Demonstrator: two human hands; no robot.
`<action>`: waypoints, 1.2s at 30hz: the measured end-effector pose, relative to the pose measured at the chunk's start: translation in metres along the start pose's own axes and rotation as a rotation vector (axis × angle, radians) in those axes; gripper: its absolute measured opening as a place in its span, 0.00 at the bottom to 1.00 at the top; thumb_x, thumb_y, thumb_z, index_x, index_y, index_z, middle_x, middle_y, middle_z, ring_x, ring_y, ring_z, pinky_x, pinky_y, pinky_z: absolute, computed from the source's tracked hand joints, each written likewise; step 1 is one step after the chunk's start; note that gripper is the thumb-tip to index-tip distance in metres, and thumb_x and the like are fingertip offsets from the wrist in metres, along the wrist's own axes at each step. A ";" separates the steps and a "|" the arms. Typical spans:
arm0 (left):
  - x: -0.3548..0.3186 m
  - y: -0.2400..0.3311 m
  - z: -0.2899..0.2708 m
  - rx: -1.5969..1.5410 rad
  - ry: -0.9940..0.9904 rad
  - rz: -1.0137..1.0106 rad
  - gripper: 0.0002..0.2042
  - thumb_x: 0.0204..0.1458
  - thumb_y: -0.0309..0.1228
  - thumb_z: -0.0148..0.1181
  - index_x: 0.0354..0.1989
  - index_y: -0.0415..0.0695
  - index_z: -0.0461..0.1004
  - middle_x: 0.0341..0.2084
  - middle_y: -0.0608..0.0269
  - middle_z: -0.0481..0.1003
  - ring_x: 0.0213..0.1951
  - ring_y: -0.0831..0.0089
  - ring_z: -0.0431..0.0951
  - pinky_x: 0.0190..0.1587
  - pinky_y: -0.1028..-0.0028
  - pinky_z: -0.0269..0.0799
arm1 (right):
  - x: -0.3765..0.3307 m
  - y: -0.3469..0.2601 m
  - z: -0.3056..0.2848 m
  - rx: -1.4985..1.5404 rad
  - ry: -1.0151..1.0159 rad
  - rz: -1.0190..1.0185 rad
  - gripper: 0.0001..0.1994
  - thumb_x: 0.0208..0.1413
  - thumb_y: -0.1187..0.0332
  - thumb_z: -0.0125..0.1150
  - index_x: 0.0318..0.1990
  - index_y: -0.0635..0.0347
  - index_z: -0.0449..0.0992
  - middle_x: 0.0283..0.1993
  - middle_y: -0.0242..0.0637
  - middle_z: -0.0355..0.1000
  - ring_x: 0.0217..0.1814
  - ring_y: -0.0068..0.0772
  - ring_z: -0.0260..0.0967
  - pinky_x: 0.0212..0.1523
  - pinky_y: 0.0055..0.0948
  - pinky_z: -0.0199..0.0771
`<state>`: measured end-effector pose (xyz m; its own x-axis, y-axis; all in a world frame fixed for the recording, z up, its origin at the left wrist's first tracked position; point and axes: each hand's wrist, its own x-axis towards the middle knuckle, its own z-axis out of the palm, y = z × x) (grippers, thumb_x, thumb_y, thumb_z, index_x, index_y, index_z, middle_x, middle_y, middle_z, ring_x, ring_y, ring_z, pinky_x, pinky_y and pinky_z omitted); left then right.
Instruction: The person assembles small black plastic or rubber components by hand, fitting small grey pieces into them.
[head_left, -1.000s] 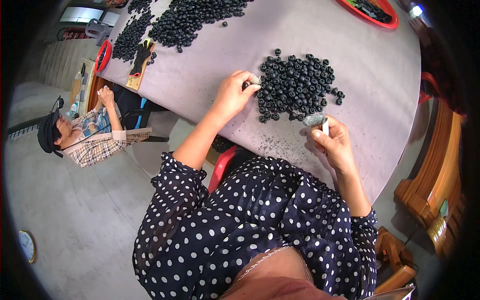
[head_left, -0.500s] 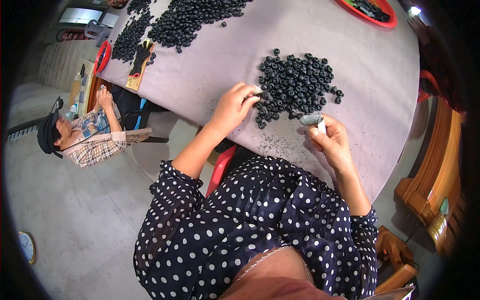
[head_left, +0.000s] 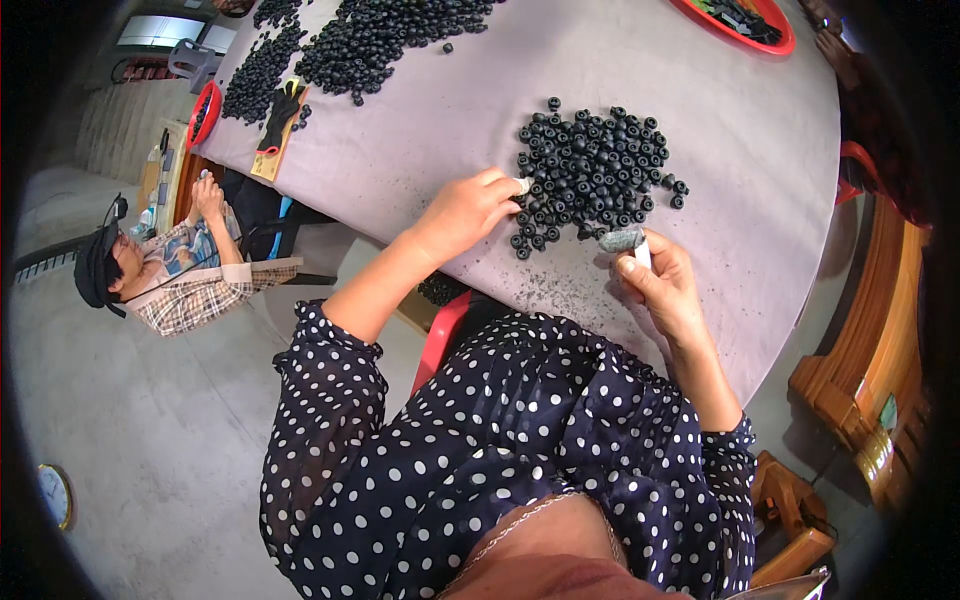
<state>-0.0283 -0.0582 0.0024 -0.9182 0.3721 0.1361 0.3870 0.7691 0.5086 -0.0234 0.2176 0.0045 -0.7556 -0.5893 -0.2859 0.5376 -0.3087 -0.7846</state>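
On the grey table covering (head_left: pixel 740 200), small black ring-shaped parts with holes (head_left: pixel 590 165) lie in a loose pile in front of me. My left hand (head_left: pixel 470 210) reaches the pile's left edge. A whitish wrap (head_left: pixel 523 186) covers one fingertip, close to the outermost parts; thumb and forefinger look apart, with nothing visibly held. My right hand (head_left: pixel 660 280), near the pile's lower right, is closed on a flat grey strip with a white wrapped end (head_left: pixel 622 240). Its thumb presses on the white end, and the grey end points toward the pile.
Dark crumbs (head_left: pixel 560 295) are scattered before the pile. Larger heaps of black parts (head_left: pixel 360 50) lie at the far left, beside a black glove on a card (head_left: pixel 280 120). Red trays (head_left: pixel 785 45) stand at the table's edges. Another person (head_left: pixel 180 260) sits at the left. Wooden furniture (head_left: pixel 860 350) is at right.
My left hand has shifted slightly, its fingertips coming a little farther right against the pile's edge, and its elbow has swung outward to the left. The right hand and its strip stay put.
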 end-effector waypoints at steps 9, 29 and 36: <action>0.001 0.001 0.012 0.238 0.105 0.165 0.09 0.43 0.26 0.60 0.34 0.41 0.71 0.24 0.59 0.66 0.23 0.64 0.71 0.25 0.71 0.68 | 0.002 -0.002 0.001 -0.025 -0.022 -0.024 0.10 0.56 0.69 0.51 0.41 0.65 0.69 0.24 0.23 0.63 0.18 0.10 0.49 0.18 0.13 0.49; 0.023 0.031 0.000 -0.537 0.004 -0.254 0.06 0.53 0.27 0.51 0.37 0.38 0.68 0.25 0.66 0.70 0.20 0.77 0.68 0.20 0.79 0.65 | -0.002 -0.007 0.002 -0.095 0.072 -0.003 0.09 0.54 0.73 0.52 0.43 0.65 0.70 0.27 0.22 0.64 0.23 0.08 0.54 0.21 0.11 0.52; 0.024 0.086 0.033 -1.937 -0.104 -0.687 0.07 0.55 0.29 0.50 0.40 0.42 0.70 0.25 0.70 0.68 0.21 0.84 0.63 0.23 0.85 0.60 | -0.004 -0.006 0.004 -0.149 0.063 -0.196 0.15 0.49 0.76 0.59 0.45 0.64 0.67 0.33 0.27 0.65 0.34 0.14 0.63 0.35 0.15 0.65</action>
<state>-0.0140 0.0340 0.0216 -0.8089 0.3992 -0.4317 -0.5829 -0.6408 0.4997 -0.0222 0.2186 0.0132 -0.8642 -0.4800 -0.1508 0.3215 -0.2964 -0.8993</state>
